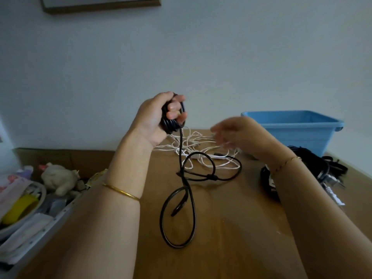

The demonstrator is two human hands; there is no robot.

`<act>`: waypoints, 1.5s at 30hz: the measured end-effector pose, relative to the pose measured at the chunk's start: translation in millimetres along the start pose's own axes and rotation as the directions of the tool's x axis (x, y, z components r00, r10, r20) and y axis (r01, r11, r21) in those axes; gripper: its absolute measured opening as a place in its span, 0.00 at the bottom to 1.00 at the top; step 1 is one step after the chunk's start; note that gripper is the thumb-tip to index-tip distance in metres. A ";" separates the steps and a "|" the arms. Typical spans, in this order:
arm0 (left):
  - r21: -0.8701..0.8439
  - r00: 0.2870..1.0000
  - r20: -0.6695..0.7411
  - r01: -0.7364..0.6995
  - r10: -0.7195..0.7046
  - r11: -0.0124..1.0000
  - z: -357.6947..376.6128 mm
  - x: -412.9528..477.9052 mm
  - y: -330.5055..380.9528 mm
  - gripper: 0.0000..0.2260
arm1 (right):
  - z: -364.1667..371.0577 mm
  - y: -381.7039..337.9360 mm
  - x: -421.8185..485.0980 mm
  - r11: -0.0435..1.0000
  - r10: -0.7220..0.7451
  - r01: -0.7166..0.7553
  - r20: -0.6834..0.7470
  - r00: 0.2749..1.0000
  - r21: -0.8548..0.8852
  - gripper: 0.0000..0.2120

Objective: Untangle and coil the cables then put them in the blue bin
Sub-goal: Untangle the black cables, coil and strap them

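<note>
Black cable point(170, 125) sits part-coiled in my gripping left hand point(155, 117), right hand point(237, 131) blurred, seemingly open and empty; white tangle point(199, 156) not yet coiled.

We see a black cable point(170, 126) partly wound into a tight coil gripped in our left hand point(155, 119), its loose length dropping into wide loops below. A thin white cable point(203, 147) lies tangled behind those loops. The blue bin point(298, 129) stands upright at far right, with a heap of black cables point(314, 164) just in front.
</note>
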State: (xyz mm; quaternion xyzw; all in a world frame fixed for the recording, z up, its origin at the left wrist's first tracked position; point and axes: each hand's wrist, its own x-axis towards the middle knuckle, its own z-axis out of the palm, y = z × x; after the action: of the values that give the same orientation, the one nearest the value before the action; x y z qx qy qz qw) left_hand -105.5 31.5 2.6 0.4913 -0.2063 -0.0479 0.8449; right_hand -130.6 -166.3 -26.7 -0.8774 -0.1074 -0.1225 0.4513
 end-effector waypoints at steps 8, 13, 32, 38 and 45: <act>-0.051 0.954 0.238 0.201 -0.184 0.978 15.9 -12.6 3.5 0.15 | 45.3 -22.5 -0.3 0.920 -0.040 0.021 0.042 0.998 0.392 0.16; -0.265 0.958 0.190 0.259 -0.213 0.929 13.2 -11.7 4.4 0.13 | 42.8 -23.6 -4.0 0.828 0.028 -0.005 -0.032 0.999 0.560 0.08; -0.010 0.964 -0.078 -0.255 0.253 0.967 13.3 3.7 -10.9 0.13 | 31.4 -36.0 -17.8 0.962 -0.016 0.146 0.488 0.873 -0.231 0.11; 0.710 0.945 0.008 -0.236 0.328 0.663 14.2 1.5 -23.2 0.06 | 17.3 -41.0 -20.1 0.955 0.009 0.152 0.538 0.843 -0.253 0.10; 0.968 0.965 0.113 -0.160 0.235 0.192 20.3 -1.6 -27.1 0.10 | 0.5 -32.7 -21.8 0.800 0.120 -0.395 0.525 0.843 0.451 0.19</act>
State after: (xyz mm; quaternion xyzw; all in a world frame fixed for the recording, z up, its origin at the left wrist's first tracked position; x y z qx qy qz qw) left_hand -111.8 1.6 -12.2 0.8799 -0.2265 0.2147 0.3583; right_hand -161.0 -148.9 -8.8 -0.7217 -0.1196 0.1944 0.6535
